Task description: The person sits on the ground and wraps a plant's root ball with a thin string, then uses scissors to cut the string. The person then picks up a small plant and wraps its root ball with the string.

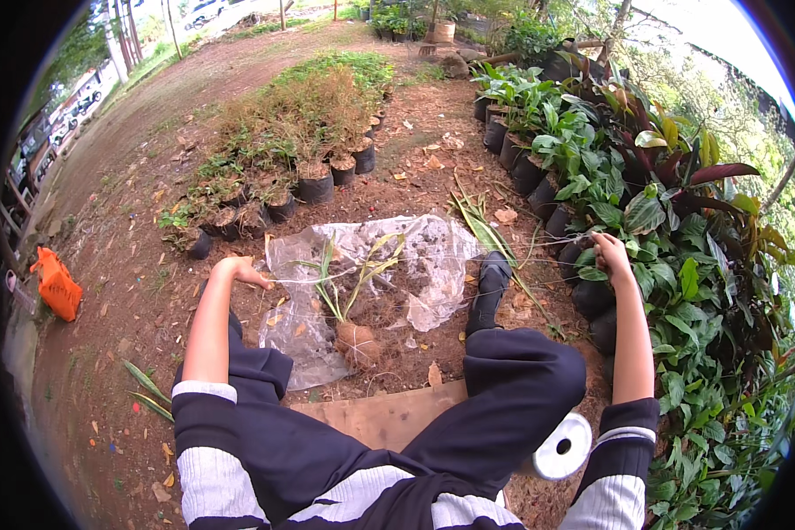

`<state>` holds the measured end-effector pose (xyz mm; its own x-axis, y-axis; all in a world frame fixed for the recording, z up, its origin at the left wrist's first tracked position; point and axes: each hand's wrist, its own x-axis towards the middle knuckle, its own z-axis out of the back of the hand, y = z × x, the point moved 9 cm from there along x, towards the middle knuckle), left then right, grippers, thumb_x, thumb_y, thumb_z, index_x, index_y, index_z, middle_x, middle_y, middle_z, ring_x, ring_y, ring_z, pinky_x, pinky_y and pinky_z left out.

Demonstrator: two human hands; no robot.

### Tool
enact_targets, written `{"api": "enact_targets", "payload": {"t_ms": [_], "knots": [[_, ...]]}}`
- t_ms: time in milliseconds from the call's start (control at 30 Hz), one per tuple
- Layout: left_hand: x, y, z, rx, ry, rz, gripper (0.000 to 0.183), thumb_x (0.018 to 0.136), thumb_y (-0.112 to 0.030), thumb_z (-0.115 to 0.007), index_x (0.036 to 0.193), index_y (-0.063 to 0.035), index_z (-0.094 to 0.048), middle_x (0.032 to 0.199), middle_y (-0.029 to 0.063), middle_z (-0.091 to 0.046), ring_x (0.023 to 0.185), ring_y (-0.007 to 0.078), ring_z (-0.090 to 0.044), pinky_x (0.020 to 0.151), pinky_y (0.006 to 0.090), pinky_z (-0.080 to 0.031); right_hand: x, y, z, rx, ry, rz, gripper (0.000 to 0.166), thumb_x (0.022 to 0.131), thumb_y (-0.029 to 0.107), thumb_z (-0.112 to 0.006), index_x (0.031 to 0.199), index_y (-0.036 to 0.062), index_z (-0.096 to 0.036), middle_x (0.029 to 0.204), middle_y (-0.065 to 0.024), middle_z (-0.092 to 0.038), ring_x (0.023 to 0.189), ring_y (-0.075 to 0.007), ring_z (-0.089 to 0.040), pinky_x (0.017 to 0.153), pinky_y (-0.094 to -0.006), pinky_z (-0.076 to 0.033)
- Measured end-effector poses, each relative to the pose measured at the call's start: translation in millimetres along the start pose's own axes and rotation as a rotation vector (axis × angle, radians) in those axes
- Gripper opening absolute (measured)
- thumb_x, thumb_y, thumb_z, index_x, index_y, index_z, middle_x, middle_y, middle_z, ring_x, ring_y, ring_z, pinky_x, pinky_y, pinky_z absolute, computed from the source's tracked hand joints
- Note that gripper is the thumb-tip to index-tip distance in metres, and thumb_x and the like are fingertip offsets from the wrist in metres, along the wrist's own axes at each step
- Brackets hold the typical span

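Note:
Thin white string (pixel 437 279) stretches in several strands between my two hands, which are spread wide apart. My right hand (pixel 611 257) pinches a bunch of it in front of the potted plants on the right. At the other end, my left hand (pixel 244 270) holds the string near its fingertips, left of the plastic sheet. Between my feet sits a plant with a brown, fibrous root ball (pixel 358 344), bound with white string. Its long yellow-edged green leaves (pixel 334 288) point away from me. A white spool (pixel 562 446) lies by my right thigh.
A clear plastic sheet (pixel 298 351) with soil on it covers the ground before me. Cut leaves (pixel 487 228) lie beyond my right foot. Black-bagged plants (pixel 316 188) stand ahead, more (pixel 529 173) line the right. A wooden board (pixel 377 414) and an orange bag (pixel 58 285) are nearby.

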<state>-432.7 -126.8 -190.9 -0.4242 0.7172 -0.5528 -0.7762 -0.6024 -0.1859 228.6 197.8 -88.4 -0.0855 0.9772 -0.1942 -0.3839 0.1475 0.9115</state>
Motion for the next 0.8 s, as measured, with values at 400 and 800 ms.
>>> {"api": "enact_targets", "payload": {"t_ms": [400, 800], "knots": [[-117.4, -325.5, 26.1, -0.536, -0.11, -0.845, 0.096, 0.07, -0.054, -0.065, 0.135, 0.0, -0.021, 0.135, 0.0216, -0.03, 0.127, 0.0307, -0.028, 0.105, 0.0394, -0.024, -129.9, 130.2, -263.1, -0.106, 0.802, 0.327, 0.019, 0.087, 0.019, -0.053, 0.098, 0.0047, -0.057, 0.067, 0.006, -0.049, 0.053, -0.0003, -0.039, 0.045, -0.016, -0.029], [-57.5, -172.8, 112.0, -2.025, 0.091, -0.848, 0.03, 0.091, -0.023, -0.044, 0.063, -0.0147, -0.035, 0.054, -0.0039, -0.035, 0.043, 0.0042, -0.035, 0.042, 0.0212, -0.035, -74.2, 88.7, -201.0, -0.174, 0.66, 0.189, 0.017, 0.084, 0.024, -0.061, 0.08, 0.0075, -0.06, 0.056, 0.008, -0.043, 0.047, -0.0006, -0.034, 0.043, -0.0181, -0.024]]}}
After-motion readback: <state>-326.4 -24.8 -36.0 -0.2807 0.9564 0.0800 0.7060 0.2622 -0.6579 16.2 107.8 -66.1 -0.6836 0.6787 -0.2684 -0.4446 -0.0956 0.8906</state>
